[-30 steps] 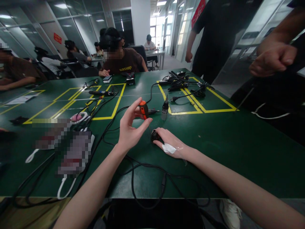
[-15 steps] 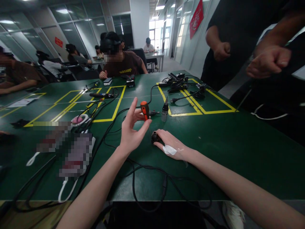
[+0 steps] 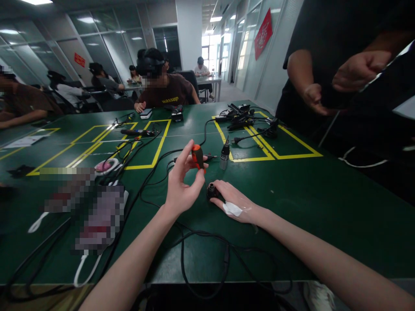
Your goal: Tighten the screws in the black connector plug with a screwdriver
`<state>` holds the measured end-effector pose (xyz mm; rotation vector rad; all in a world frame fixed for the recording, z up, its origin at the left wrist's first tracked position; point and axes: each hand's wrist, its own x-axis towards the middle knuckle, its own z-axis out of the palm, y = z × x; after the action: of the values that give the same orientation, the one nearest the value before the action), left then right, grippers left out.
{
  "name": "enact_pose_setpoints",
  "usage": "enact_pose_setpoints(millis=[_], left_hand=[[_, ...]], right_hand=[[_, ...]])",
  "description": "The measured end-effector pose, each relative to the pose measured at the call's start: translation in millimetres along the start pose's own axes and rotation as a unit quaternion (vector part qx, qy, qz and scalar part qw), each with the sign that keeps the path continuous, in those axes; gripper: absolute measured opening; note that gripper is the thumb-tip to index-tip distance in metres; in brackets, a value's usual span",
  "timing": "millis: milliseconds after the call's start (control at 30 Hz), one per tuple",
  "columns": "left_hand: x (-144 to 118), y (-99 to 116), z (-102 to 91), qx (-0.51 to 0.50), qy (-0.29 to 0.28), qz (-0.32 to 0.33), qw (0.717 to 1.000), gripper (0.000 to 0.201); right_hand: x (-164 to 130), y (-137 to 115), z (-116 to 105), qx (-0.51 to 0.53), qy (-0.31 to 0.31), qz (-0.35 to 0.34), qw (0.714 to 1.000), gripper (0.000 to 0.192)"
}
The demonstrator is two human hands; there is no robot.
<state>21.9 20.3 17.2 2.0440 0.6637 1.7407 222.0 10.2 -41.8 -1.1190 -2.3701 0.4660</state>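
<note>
Around the black part (image 3: pixel 212 191), a cable (image 3: pixel 226 255) loops at 6 o'clock, a pointed bottle (image 3: pixel 224 156) stands near at 1, and black gear (image 3: pixel 240 115) is heaped farther that way; nothing blocks the hands. The part sits low at the table (image 3: pixel 308 216), its round metal-rimmed mouth upward. At 11 o'clock the left hand (image 3: pixel 182 188) pinches an orange-black screwdriver (image 3: pixel 197 156), tilted; tip contact is unclear. The right hand (image 3: pixel 238 198), half curled, grips the part.

1 head-worn view faces forward and down, close over the table (image 3: pixel 259 183) (distant detail perhaps soft)
</note>
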Motion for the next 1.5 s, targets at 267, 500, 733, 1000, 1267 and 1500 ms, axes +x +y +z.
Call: enact_pose_setpoints(millis=[267,500,733,1000,1267,1500], left_hand=[[0.4,-6.7,-0.8,0.058,0.031,0.007,0.998,0.070],[1.2,1.7,0.3,0.002,-0.001,-0.002,1.000,0.069],[3.6,-3.1,-1.8,0.051,0.039,0.014,0.998,0.070],[1.5,1.7,-0.9,-0.003,0.002,-0.002,1.000,0.067],[3.9,-4.9,-1.1,0.061,0.031,0.019,0.997,0.066],[1.4,0.1,0.0,0.010,-0.003,-0.002,1.000,0.067]], right_hand=[[-0.4,0.3,1.4,-0.005,0.000,0.002,1.000,0.027],[-0.6,0.3,0.6,-0.003,0.002,-0.003,1.000,0.029],[-0.2,-3.9,-2.5,-0.002,-0.008,0.010,1.000,0.025],[0.6,-1.3,-0.1,-0.007,-0.009,0.002,1.000,0.026],[-1.2,3.9,3.2,-0.001,0.000,-0.004,1.000,0.029],[-1.7,4.8,2.9,0.004,0.009,-0.009,1.000,0.022]])
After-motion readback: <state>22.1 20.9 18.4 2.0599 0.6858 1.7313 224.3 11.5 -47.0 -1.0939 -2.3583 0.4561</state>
